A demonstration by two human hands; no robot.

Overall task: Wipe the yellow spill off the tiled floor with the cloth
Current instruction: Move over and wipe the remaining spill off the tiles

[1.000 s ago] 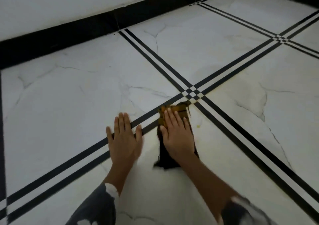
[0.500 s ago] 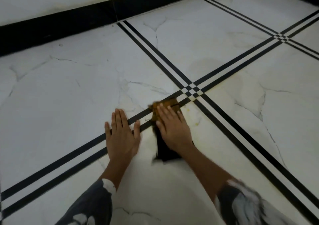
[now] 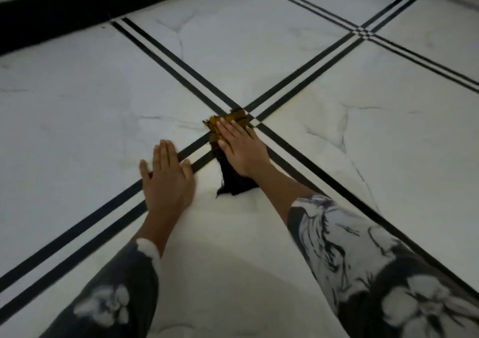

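Down on the tiled floor (image 3: 259, 52), the right hand (image 3: 242, 148) presses flat on the cloth (image 3: 228, 172), fingers straight and together. The left hand (image 3: 167, 179) braces palm-down beside it, fingers together, thumb out. Since a second ago the cloth has slid up onto the black-line crossing. Its front end is stained yellow, its back end dark.

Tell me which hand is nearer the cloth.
Right. The right hand lies flat on the cloth; the left hand rests on the floor beside it, apart.
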